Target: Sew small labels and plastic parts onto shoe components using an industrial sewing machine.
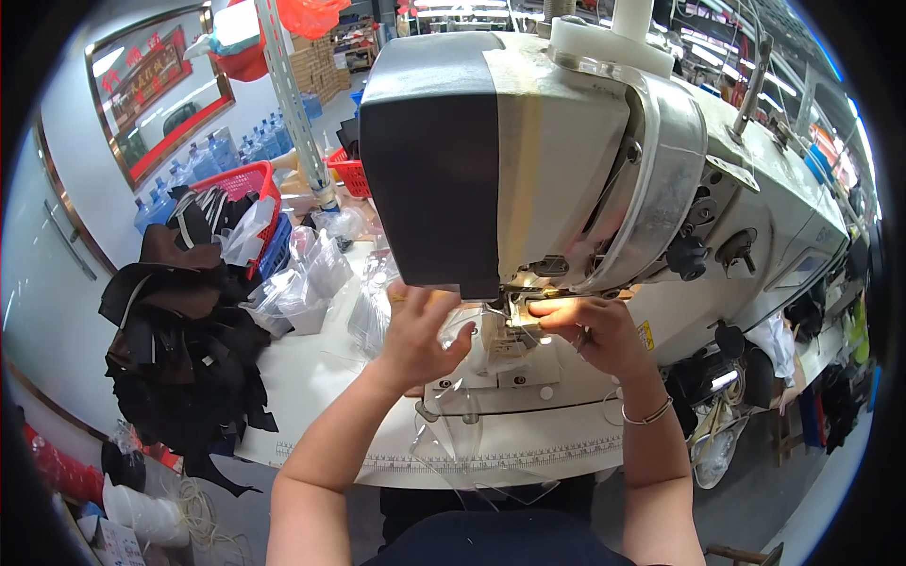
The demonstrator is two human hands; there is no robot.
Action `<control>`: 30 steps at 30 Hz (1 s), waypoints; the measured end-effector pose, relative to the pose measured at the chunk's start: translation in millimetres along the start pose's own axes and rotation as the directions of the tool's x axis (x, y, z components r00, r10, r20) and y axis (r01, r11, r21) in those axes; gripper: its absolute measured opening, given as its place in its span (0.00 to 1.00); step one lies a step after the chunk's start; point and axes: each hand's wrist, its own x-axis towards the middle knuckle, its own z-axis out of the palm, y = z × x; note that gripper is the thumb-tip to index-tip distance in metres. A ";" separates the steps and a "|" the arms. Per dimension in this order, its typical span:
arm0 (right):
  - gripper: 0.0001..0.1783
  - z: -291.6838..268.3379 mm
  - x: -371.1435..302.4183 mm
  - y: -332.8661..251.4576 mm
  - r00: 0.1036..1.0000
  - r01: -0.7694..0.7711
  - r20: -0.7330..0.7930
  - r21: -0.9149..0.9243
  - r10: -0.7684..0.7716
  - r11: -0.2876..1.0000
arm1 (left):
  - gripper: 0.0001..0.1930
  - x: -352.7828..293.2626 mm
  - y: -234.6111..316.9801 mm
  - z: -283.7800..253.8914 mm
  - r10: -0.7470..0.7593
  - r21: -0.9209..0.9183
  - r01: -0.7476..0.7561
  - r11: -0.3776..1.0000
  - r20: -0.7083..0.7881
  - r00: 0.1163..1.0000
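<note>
A large industrial sewing machine (566, 151) with a dark front cover fills the middle. Its lamp lights the presser foot (517, 311). My right hand (599, 330) is at the right of the foot, fingers closed together; what they pinch is too small to make out. To the left of the foot, beneath the machine head, my left hand (422, 330) has its thumb apart from the fingers, and the fingertips are blurred. A clear plastic sheet (451, 436) lies below the hands and hangs over the table's front edge.
Dark fabric or leather pieces (179, 349) heap over the table's left side. Behind them are clear plastic bags (307, 274) and a red basket (255, 176). A printed ruler strip (406, 460) runs along the front edge. White spools and loose cord (151, 514) are at lower left.
</note>
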 end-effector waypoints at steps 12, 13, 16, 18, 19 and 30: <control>0.16 -3.4 -17.5 -20.6 0.979 0.125 -0.077 -0.503 -0.188 0.855 | 0.08 12.8 4.1 5.5 0.376 -0.012 -0.376 0.926 0.019 0.926; 0.16 -4.3 -16.2 -17.3 0.979 0.124 -0.076 -0.503 -0.187 0.855 | 0.11 12.0 7.0 5.2 0.335 0.001 -0.335 0.942 0.022 0.942; 0.17 -6.9 -13.6 -4.0 0.974 0.148 -0.083 -0.463 -0.209 0.874 | 0.09 8.6 10.0 5.6 0.312 -0.048 -0.309 0.950 0.063 0.948; 0.18 -8.5 -12.5 0.3 0.986 0.113 -0.052 -0.493 -0.159 0.863 | 0.10 6.8 13.0 4.3 0.295 -0.037 -0.293 0.955 0.082 0.952; 0.19 -8.3 -7.9 1.6 0.979 0.138 -0.068 -0.473 -0.192 0.870 | 0.12 6.1 14.2 3.6 0.280 -0.028 -0.279 0.960 0.101 0.955; 0.10 -2.0 -5.2 56.7 0.972 0.112 -0.138 -0.438 -0.190 0.892 | 0.12 5.4 55.4 -6.8 0.060 0.106 -0.087 0.991 0.240 0.969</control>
